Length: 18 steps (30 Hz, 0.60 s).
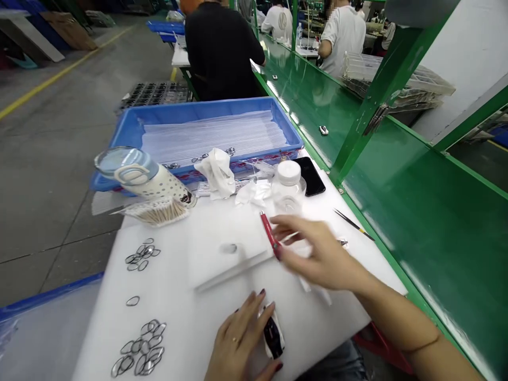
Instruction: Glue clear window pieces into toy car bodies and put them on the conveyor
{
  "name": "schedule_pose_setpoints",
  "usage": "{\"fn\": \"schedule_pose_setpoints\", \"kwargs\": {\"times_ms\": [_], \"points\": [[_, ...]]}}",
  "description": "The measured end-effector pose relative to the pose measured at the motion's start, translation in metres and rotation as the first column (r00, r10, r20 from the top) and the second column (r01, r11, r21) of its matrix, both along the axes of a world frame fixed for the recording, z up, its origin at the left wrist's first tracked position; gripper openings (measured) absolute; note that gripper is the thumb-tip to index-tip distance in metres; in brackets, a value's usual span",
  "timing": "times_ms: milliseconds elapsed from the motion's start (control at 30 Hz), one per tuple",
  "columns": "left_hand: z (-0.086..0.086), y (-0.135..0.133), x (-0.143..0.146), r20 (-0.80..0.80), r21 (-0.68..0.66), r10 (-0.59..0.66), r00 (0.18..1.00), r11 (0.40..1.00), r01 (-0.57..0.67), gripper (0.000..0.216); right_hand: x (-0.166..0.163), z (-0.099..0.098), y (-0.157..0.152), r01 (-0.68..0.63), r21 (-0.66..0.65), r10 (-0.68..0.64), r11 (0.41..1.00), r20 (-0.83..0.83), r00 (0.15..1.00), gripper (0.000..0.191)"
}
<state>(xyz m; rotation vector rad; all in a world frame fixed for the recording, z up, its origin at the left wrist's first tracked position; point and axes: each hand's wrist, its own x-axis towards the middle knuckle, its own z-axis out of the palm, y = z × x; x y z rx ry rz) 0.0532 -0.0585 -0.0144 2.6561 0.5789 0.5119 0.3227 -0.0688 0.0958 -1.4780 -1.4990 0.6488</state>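
My left hand (238, 338) rests at the bottom of the view, its fingers around a small black piece wrapped in white cloth (273, 334). My right hand (319, 253) is motion-blurred above the white foam mat (178, 312) and grips a slim red-handled tool (269, 234). A clear plastic sheet (228, 248) lies on the mat just left of that tool. Several thin dark oval rings lie in loose groups (141, 346) (142, 255) along the mat's left side.
A blue tray (206, 117) of stacked clear sheets stands beyond the mat, with a polka-dot jar (145, 174), cotton swabs (156, 211), tissue (216, 172), a capped bottle (288, 185), a black phone (311, 176) and tweezers (353, 224) around it. Green benching and co-workers lie beyond.
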Motion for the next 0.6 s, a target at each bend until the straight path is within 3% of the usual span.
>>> {"fn": "schedule_pose_setpoints", "kwargs": {"times_ms": [67, 100, 200, 300, 367, 467, 533, 600], "points": [[-0.006, -0.002, 0.004, 0.013, 0.076, -0.005, 1.000, 0.997, 0.004, 0.065, -0.034, -0.010, 0.014, -0.154, -0.158, 0.177, 0.975, 0.144, 0.974, 0.064], [-0.008, -0.004, 0.006, 0.029, 0.083, 0.008, 1.000, 0.997, -0.010, 0.064, -0.046, -0.015, 0.022, -0.187, -0.210, 0.230, 0.960, 0.207, 0.951, 0.067], [-0.007, -0.013, 0.012, 0.090, 0.016, 0.089, 0.992, 0.996, -0.091, 0.059, -0.063, -0.025, 0.048, -0.171, -0.314, 0.282, 0.934, 0.351, 0.893, 0.042], [0.000, -0.025, 0.017, 0.151, -0.097, 0.165, 0.975, 0.984, -0.152, 0.053, -0.061, -0.017, 0.058, -0.103, -0.387, 0.254, 0.916, 0.364, 0.896, 0.028], [0.006, -0.033, 0.021, 0.214, -0.162, 0.207, 0.954, 0.971, -0.175, 0.047, -0.059, -0.008, 0.051, -0.175, -0.350, 0.262, 0.920, 0.219, 0.940, 0.029], [0.012, -0.042, 0.024, 0.279, -0.285, 0.309, 0.909, 0.931, -0.229, 0.042, -0.060, -0.009, 0.026, -0.326, -0.056, 0.317, 0.944, -0.123, 0.940, 0.019], [0.013, -0.046, 0.026, 0.292, -0.375, 0.389, 0.874, 0.887, -0.269, 0.039, -0.065, -0.026, 0.004, -0.233, 0.112, 0.258, 0.966, -0.360, 0.896, 0.010], [0.012, -0.048, 0.028, 0.306, -0.434, 0.439, 0.845, 0.854, -0.287, 0.037, -0.070, -0.050, -0.014, -0.095, 0.099, 0.133, 0.991, -0.518, 0.845, 0.006]]}}
